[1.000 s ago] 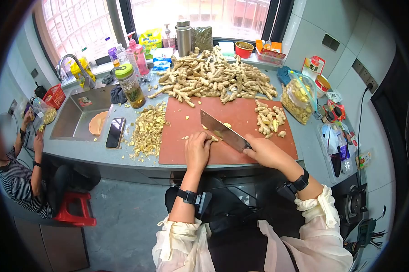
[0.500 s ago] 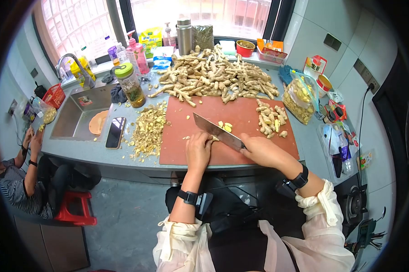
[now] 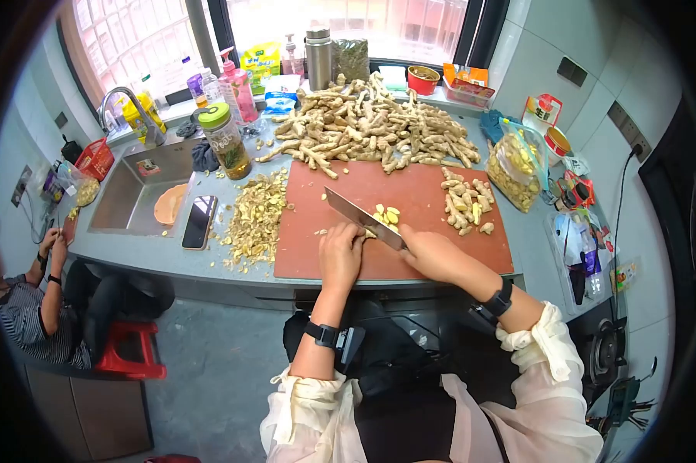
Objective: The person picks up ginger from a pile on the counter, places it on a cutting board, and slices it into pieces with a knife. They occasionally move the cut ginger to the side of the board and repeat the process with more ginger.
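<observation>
My right hand (image 3: 431, 252) is wrapped round the handle of a cleaver (image 3: 361, 218), whose blade slants up and left over the red-brown cutting board (image 3: 317, 258). Beside the blade, my left hand (image 3: 340, 253) presses a piece of ginger (image 3: 369, 234) to the board, mostly covered by my fingers. Cut yellow ginger slices (image 3: 387, 215) lie just beyond the blade. At the board's right are small ginger chunks (image 3: 462, 202). A heap of ginger trimmings (image 3: 257, 220) spreads along the left edge. Whole ginger roots (image 3: 379, 127) are piled at the back.
Left of the board are a phone (image 3: 199, 222), a lidded jar (image 3: 224, 143) and a sink (image 3: 120, 202). A bag of ginger pieces (image 3: 515, 168) stands at the right. Another person (image 3: 47, 301) sits at far left on a red stool (image 3: 135, 351).
The cleaver and my right hand have shifted slightly left, towards my left hand. My left hand stays on the ginger. The whole view has shifted a little.
</observation>
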{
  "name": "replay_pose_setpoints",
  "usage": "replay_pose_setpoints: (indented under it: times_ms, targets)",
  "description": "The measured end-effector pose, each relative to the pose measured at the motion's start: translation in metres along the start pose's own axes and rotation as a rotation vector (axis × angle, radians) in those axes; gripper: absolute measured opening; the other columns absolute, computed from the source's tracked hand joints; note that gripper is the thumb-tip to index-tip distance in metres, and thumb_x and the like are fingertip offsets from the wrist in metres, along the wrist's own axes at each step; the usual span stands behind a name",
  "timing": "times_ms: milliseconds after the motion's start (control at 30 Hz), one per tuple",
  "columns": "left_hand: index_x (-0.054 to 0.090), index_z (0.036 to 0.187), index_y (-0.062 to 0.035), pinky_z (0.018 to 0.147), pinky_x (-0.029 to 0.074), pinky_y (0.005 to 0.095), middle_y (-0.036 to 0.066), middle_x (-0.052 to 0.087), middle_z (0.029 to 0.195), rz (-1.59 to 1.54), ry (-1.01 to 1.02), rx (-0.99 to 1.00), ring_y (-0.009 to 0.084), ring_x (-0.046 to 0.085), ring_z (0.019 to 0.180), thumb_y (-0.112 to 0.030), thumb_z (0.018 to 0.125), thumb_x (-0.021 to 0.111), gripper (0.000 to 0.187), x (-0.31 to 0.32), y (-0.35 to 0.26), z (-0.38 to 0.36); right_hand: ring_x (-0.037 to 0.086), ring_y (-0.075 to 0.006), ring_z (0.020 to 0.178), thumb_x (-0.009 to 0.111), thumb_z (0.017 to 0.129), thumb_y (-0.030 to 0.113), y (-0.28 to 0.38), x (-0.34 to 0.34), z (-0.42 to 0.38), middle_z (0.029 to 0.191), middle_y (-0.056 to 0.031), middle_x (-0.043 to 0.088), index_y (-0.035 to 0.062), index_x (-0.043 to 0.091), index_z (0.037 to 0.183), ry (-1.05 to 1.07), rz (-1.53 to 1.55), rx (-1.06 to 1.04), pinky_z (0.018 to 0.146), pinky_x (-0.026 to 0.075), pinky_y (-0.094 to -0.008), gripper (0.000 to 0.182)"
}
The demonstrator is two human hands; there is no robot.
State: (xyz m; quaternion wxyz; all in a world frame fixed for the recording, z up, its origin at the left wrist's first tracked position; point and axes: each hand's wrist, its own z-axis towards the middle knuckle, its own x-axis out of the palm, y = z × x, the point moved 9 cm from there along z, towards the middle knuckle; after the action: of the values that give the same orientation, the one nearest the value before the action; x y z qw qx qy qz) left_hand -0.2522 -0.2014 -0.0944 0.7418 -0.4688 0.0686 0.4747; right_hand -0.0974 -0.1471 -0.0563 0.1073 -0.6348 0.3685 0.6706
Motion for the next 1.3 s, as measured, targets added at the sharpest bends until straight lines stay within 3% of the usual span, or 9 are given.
replay_pose_setpoints:
  times_ms: [300, 900, 1300]
  targets:
    - [0.068, 0.089, -0.0063, 0.082, 0.048, 0.0426, 0.008, 0.069, 0.094, -0.024, -0.023, -0.008, 0.0316, 0.064, 0.093, -0.008, 0.083, 0.075, 0.010, -0.004, -0.003, 0.000, 0.066, -0.0473, 0.095, 0.062, 0.097, 0.022, -0.015, -0.019, -0.045, 0.095, -0.0277, 0.068, 0.0003, 0.048, 0.111, 0.091, 0.083, 0.116, 0.082, 0.050, -0.0554, 0.029]
    - [0.068, 0.088, -0.0051, 0.084, 0.048, 0.0417, 0.008, 0.069, 0.096, -0.016, -0.017, -0.027, 0.0309, 0.065, 0.096, -0.007, 0.081, 0.075, 0.010, -0.004, -0.001, 0.000, 0.067, -0.0474, 0.086, 0.061, 0.096, 0.019, 0.013, -0.025, -0.026, 0.087, -0.0268, 0.069, -0.0013, 0.048, 0.109, 0.082, -0.068, 0.049, 0.077, 0.052, -0.0559, 0.027]
    - [0.068, 0.089, -0.0075, 0.082, 0.047, 0.0421, 0.008, 0.066, 0.093, 0.021, -0.012, -0.007, 0.0304, 0.063, 0.093, -0.008, 0.082, 0.075, 0.010, -0.003, -0.002, -0.001, 0.069, -0.0464, 0.087, 0.057, 0.096, 0.017, 0.018, 0.008, 0.035, 0.088, -0.0271, 0.070, -0.0003, 0.050, 0.109, -0.034, -0.048, 0.007, 0.076, 0.053, -0.0568, 0.023]
